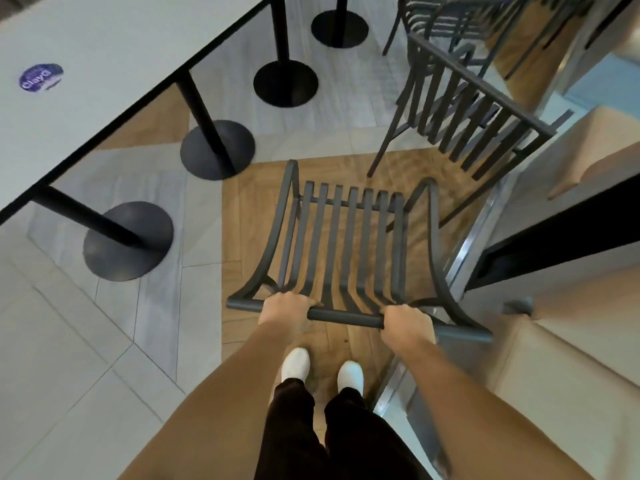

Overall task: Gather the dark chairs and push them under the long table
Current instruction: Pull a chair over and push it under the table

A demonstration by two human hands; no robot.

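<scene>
Fingers (308, 302) of both hands curl tight round the top bar of a dark chair (346, 244): the left hand (285, 306) grips near the bar's left end and the right hand (408, 322) grips further along. That chair stands on the wood floor right in front of the person's white shoes (294, 368), well apart from the long table (104, 64), which runs along the upper left on 4 round black bases. No chair is under the table yet (at least none shows). A second dark chair (467, 109) waits ahead on the right, and 1 more seems to stand behind it. So the job looks barely begun.
</scene>
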